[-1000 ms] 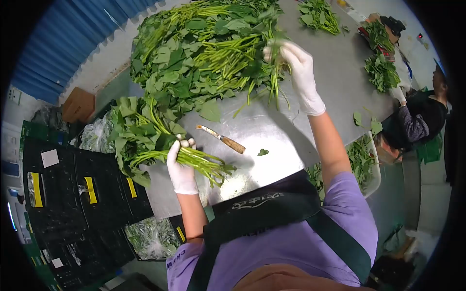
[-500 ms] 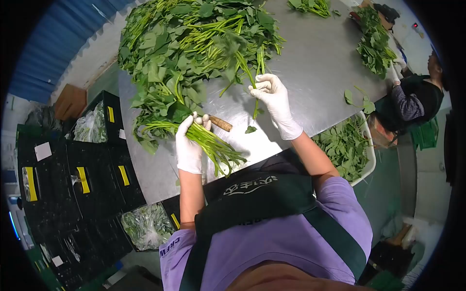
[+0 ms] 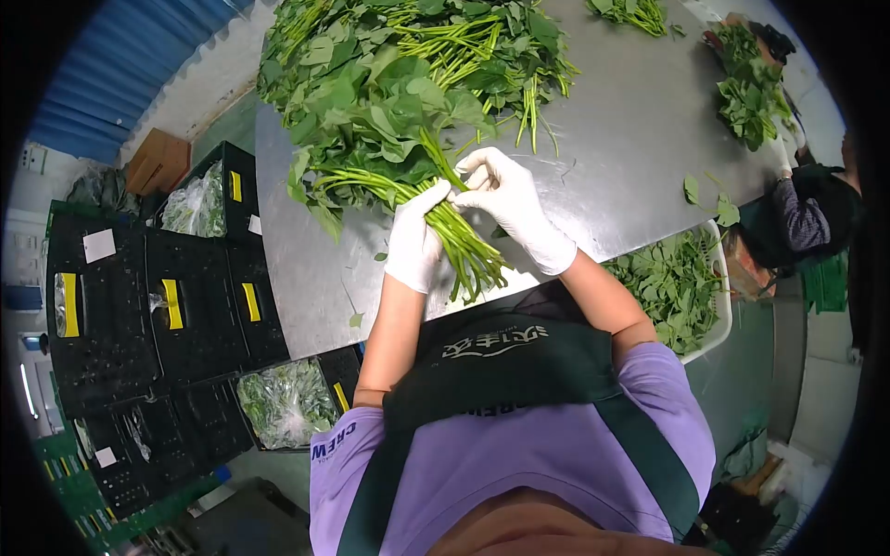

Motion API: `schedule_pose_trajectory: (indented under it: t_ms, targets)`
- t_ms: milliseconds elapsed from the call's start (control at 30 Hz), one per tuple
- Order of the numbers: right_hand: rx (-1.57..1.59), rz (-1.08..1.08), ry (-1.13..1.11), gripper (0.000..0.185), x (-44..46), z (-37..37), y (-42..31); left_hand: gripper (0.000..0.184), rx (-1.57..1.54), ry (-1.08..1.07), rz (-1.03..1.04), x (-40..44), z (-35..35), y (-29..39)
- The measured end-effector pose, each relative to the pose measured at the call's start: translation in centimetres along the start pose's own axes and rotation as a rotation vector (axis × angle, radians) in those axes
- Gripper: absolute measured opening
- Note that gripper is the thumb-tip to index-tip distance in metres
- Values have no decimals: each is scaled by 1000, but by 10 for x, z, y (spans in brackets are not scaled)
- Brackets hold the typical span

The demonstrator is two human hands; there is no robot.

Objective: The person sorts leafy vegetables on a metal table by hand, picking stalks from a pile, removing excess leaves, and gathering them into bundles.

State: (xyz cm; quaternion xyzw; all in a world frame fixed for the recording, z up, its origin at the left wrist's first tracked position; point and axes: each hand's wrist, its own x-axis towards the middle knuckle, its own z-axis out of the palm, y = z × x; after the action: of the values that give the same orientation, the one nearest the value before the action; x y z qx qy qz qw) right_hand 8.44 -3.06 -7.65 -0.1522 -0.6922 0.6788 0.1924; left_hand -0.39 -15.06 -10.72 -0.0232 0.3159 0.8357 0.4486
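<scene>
My left hand point(image 3: 414, 243), in a white glove, is closed around a bunch of leafy green stems point(image 3: 466, 248). The cut ends point toward my apron and the leaves spread away over the table. My right hand point(image 3: 513, 206), also gloved, touches the bunch from the right, with thumb and fingers pinched on a few leafy stems beside the left thumb. Just beyond both hands lies a large pile of the same leafy greens point(image 3: 343, 46) on the metal table point(image 3: 621, 130). The wooden handle seen earlier by my left hand is now hidden.
Black crates point(image 3: 102, 338) with yellow handles stand stacked at the left, some holding bagged greens. Below the table's right edge is a white basket point(image 3: 725, 310) of leaves. A co-worker's sleeve point(image 3: 805, 215) is at the far right, near another bunch point(image 3: 749, 97).
My right hand has brought its stems left and down to the bunch in my left hand. The left hand has moved right and up. The wooden handle has gone from sight.
</scene>
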Motion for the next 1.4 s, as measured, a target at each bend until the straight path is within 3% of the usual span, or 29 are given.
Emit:
schedule_pose_trajectory:
  t_ms: [167,300,400,467,533,600,633,700,733,767,800,867,933,1033,1067,1133,1167,1200,1267,1367,1400]
  targets:
    - [-93,42,-44,32,-3,-7,6,9,162,35,32,-11,23,-4]
    - [166,27,4,23,-15,-31,15,17,190,52,84,-4,28,-10]
    - [519,-10,222,17,-35,-47,17,17,260,124,118,13,20,-13]
    - [693,-203,368,11,-43,-95,42,18,107,120,149,23,18,-1]
    - [1445,-246,572,17,-65,-160,55,18,88,125,180,25,14,14]
    - [1406,-315,678,31,-76,-201,46,17,123,131,196,19,19,16]
    - [1279,-244,633,36,-77,-184,23,17,150,126,178,17,25,13]
    - [782,-123,619,44,-72,-141,6,17,195,43,121,18,27,1]
    - [403,61,470,35,-59,-138,12,17,213,36,91,19,31,-7]
    - [259,109,325,26,-56,-113,0,17,230,24,78,18,34,-16]
    - [200,132,60,25,-54,-97,-10,18,246,13,68,18,37,-24]
    - [-191,61,-201,22,-42,-76,10,18,239,19,20,7,48,-31]
    - [-223,165,-398,18,-36,-70,24,19,319,-3,-2,9,40,-29]
    - [74,154,-43,14,-51,-81,19,21,261,42,66,2,33,-17]
    - [238,141,172,14,-56,-89,18,21,202,39,28,2,21,-7]
    - [84,-99,617,16,-67,-116,17,21,116,30,114,5,-6,9]
    - [-5,-27,805,21,-70,-142,31,20,88,69,152,1,-11,17]
    - [241,-199,823,26,-71,-168,42,19,59,109,191,-2,-16,24]
    - [981,-134,669,37,-69,-206,67,17,-29,141,222,-3,-30,31]
    - [439,209,597,47,-35,-144,20,18,3,178,270,-6,-26,31]
    - [338,137,427,41,-16,-136,26,18,8,184,259,-8,-24,30]
